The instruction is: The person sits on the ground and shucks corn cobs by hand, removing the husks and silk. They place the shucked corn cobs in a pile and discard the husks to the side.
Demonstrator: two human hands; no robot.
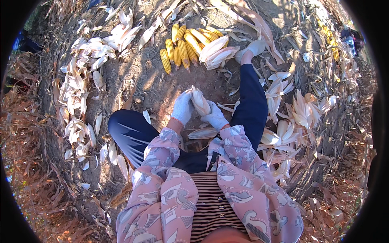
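Between my two gloved hands, above my lap, is an ear of corn (200,102) still wrapped in its pale husk, tilted with its tip up and to the left. My left hand (182,107), in a white knit glove, closes on the husk near the tip. Lower down, my right hand (214,117), gloved the same way, grips the thicker end. A second husked ear (203,133) lies just below my hands, between my legs. Bare yellow corn cobs (183,52) lie in a pile on the soil ahead, with unpeeled ears (219,52) at the pile's right side.
Loose husks (75,95) form a curved band on the left. More peeled husks (283,135) are heaped on the right, beside my outstretched leg (252,95). Farther off at the upper right is another row of yellow cobs (329,38). Dry leaves cover the ground around the edges.
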